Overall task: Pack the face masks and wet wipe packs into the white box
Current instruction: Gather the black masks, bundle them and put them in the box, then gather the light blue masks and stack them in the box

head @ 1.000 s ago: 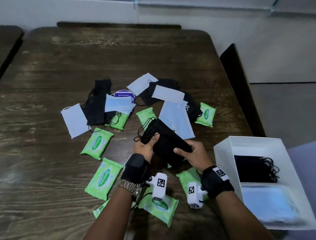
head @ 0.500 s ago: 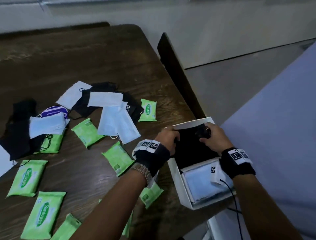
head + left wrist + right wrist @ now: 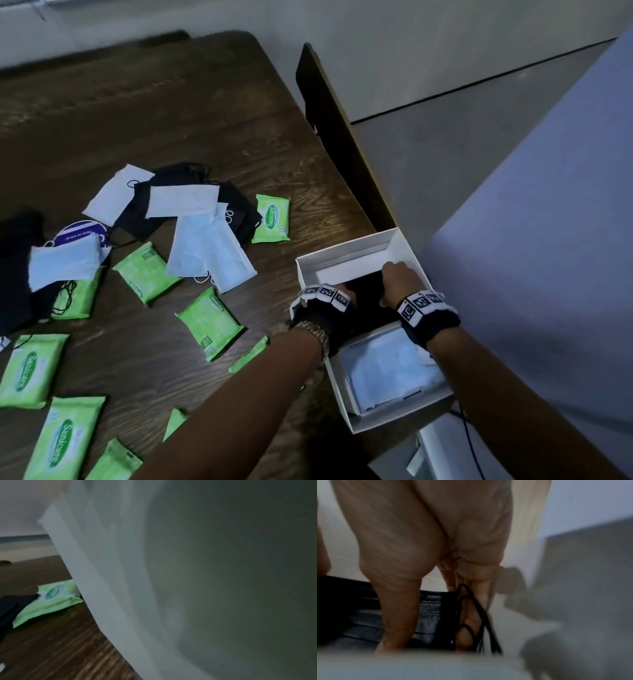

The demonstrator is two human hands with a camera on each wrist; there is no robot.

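Note:
The white box sits at the table's right edge. It holds a light blue mask stack at its near end and black face masks in the middle. My left hand reaches over the left wall onto the left end of the black masks, its fingers mostly hidden. My right hand grips their right end. In the right wrist view my thumb lies on the black mask, and the ear loops run over my fingers. The left wrist view shows only the box wall.
Several green wet wipe packs, light blue masks and black masks lie scattered on the dark wooden table. A purple round pack lies at the left. A dark chair back stands beyond the table's right edge.
Both hands carried the black masks from the middle of the table to the right into the box. They have since lowered them deeper inside.

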